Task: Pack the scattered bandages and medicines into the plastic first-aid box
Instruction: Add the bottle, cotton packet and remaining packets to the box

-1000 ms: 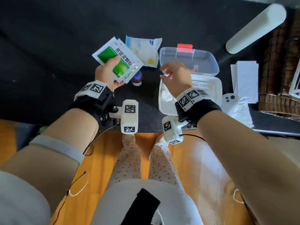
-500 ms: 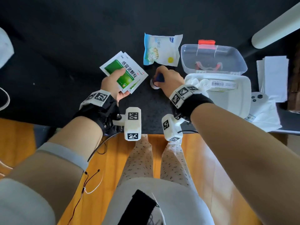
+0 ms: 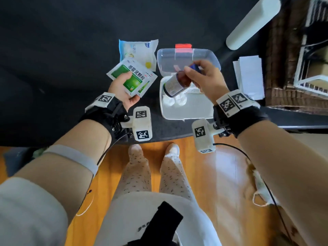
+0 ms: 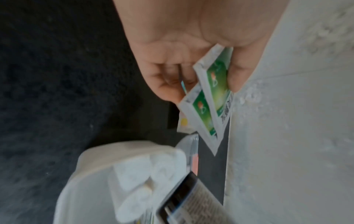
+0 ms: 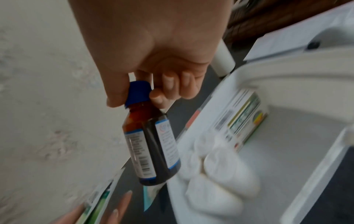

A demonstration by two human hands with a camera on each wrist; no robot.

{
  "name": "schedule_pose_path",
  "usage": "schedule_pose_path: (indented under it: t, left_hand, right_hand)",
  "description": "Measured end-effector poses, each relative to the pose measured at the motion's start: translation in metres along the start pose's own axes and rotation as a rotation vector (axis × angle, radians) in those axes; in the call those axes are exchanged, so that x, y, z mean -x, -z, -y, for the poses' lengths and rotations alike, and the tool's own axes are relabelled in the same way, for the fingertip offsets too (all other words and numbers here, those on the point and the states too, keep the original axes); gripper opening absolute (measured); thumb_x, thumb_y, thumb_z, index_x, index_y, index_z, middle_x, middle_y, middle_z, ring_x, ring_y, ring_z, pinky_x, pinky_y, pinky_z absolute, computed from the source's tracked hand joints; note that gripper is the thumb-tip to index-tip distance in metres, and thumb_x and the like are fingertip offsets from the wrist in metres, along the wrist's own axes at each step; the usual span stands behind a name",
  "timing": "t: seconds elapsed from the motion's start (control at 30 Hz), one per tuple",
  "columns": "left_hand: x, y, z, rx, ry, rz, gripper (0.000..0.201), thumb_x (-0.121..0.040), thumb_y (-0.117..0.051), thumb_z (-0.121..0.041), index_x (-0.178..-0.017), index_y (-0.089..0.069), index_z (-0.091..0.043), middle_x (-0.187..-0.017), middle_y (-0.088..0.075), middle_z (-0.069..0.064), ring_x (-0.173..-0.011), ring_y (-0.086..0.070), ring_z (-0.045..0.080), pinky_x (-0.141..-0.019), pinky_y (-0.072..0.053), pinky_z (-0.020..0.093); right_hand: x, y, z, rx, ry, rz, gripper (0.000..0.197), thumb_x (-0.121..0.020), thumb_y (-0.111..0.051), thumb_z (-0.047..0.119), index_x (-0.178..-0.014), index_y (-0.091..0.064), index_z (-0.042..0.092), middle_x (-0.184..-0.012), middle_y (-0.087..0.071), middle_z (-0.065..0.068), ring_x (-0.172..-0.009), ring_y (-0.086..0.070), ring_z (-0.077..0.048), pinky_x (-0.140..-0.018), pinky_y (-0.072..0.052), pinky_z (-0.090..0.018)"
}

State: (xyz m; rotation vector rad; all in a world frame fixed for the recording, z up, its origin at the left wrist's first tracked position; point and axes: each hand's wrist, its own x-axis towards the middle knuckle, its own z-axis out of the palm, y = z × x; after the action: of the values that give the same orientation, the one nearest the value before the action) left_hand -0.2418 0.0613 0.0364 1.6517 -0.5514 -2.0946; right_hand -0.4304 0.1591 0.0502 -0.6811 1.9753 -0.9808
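Hanging from right hand [image 3: 206, 78], bottle [image 3: 174, 82] over box [image 3: 191, 110]

1. The brown glass medicine bottle with the blue cap [image 3: 178, 82] has label print too small and blurred to read; in the left wrist view the lower edge cuts it off.
2. The left hand [image 3: 122, 89] covers part of the green and white medicine sachets [image 3: 134, 77], so their count is unclear.
3. The flat printed medicine box [image 5: 243, 121] inside the white plastic first-aid box [image 3: 191, 110] is smeared, its text illegible.
4. The rolled white bandages [image 5: 220, 174] blur together.
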Motion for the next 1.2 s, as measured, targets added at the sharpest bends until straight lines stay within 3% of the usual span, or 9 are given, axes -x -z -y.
schedule_pose_path:
  t: [0.1, 0.2, 0.37, 0.53, 0.63, 0.83, 0.93, 1.07, 1.2]
  left_hand:
    - [0.001, -0.022, 0.018, -0.034, 0.058, 0.049, 0.008, -0.089, -0.056, -0.024, -0.082, -0.058, -0.021, -0.070, -0.069, -0.004, -0.072, -0.061, 0.015, -0.043, -0.046, 0.014]
    - [-0.001, -0.033, 0.036, -0.070, 0.111, 0.080, 0.005, -0.090, -0.055, -0.023, -0.087, -0.057, -0.020, -0.088, -0.065, 0.000, -0.078, -0.062, 0.015, -0.046, -0.049, 0.019]
    - [-0.004, -0.037, 0.054, -0.102, 0.150, 0.086, 0.008, -0.090, -0.055, -0.025, -0.095, -0.058, -0.019, -0.093, -0.065, 0.000, -0.080, -0.062, 0.017, -0.059, -0.049, 0.029]
    - [-0.007, -0.035, 0.059, -0.064, 0.121, 0.090, 0.008, -0.092, -0.053, -0.022, -0.096, -0.059, -0.018, -0.096, -0.067, 0.002, -0.086, -0.065, 0.018, -0.073, -0.055, 0.036]
    - [-0.009, -0.032, 0.059, -0.028, 0.125, 0.102, 0.015, -0.093, -0.052, -0.022, -0.105, -0.059, -0.016, -0.099, -0.068, 0.003, -0.087, -0.066, 0.019, -0.066, -0.057, 0.033]
    - [-0.010, -0.030, 0.060, 0.006, 0.113, 0.112, 0.013, -0.094, -0.051, -0.021, -0.099, -0.061, -0.016, -0.095, -0.071, 0.004, -0.084, -0.069, 0.020, -0.062, -0.060, 0.031]
    - [-0.011, -0.029, 0.061, 0.025, 0.116, 0.108, 0.012, -0.093, -0.051, -0.021, -0.096, -0.062, -0.016, -0.086, -0.074, 0.002, -0.078, -0.071, 0.019, -0.061, -0.060, 0.031]
    - [-0.011, -0.028, 0.060, 0.000, 0.119, 0.120, 0.012, -0.093, -0.051, -0.021, -0.097, -0.061, -0.017, -0.096, -0.071, 0.004, -0.086, -0.069, 0.020, -0.064, -0.059, 0.032]
    - [-0.010, -0.033, 0.053, -0.134, 0.105, 0.080, 0.007, -0.091, -0.054, -0.024, -0.091, -0.060, -0.019, -0.093, -0.067, 0.000, -0.084, -0.065, 0.015, -0.066, -0.053, 0.030]
  right_hand:
    - [0.002, 0.038, -0.014, 0.042, 0.006, -0.043, 0.013, -0.081, -0.065, 0.029, -0.074, -0.054, 0.031, -0.067, -0.051, 0.007, -0.056, -0.043, -0.005, -0.056, -0.037, -0.018]
    - [0.003, 0.064, -0.026, 0.143, 0.002, -0.068, 0.008, -0.081, -0.065, 0.022, -0.082, -0.058, 0.025, -0.071, -0.054, 0.010, -0.059, -0.046, -0.002, -0.061, -0.039, -0.016]
    - [-0.002, 0.064, -0.047, 0.270, -0.046, -0.049, 0.009, -0.076, -0.067, 0.028, -0.079, -0.058, 0.029, -0.072, -0.057, 0.007, -0.064, -0.050, -0.008, -0.069, -0.044, -0.025]
    - [-0.008, 0.042, -0.061, 0.437, -0.015, 0.115, 0.025, -0.080, -0.064, 0.021, -0.105, -0.062, 0.022, -0.101, -0.058, 0.002, -0.090, -0.051, -0.015, -0.080, -0.039, -0.024]
    - [-0.013, 0.027, -0.071, 0.559, 0.038, 0.210, 0.023, -0.080, -0.063, 0.018, -0.103, -0.063, 0.024, -0.112, -0.060, -0.011, -0.101, -0.056, -0.026, -0.089, -0.044, -0.028]
    - [-0.015, 0.013, -0.075, 0.724, 0.107, 0.261, 0.026, -0.087, -0.057, 0.012, -0.111, -0.062, 0.021, -0.097, -0.036, -0.004, -0.090, -0.046, -0.026, -0.080, -0.033, -0.024]
    - [-0.016, 0.010, -0.073, 0.770, 0.126, 0.267, 0.027, -0.087, -0.057, 0.013, -0.112, -0.061, 0.022, -0.098, -0.035, -0.004, -0.094, -0.052, -0.032, -0.080, -0.036, -0.025]
    - [-0.014, 0.011, -0.072, 0.772, 0.126, 0.273, 0.032, -0.086, -0.059, 0.016, -0.117, -0.057, 0.024, -0.106, -0.047, -0.011, -0.098, -0.054, -0.033, -0.084, -0.039, -0.030]
    - [-0.013, 0.020, -0.064, 0.567, 0.077, 0.149, 0.050, -0.079, -0.064, 0.008, -0.125, -0.051, 0.022, -0.105, -0.047, -0.006, -0.083, -0.051, -0.017, -0.085, -0.040, -0.025]
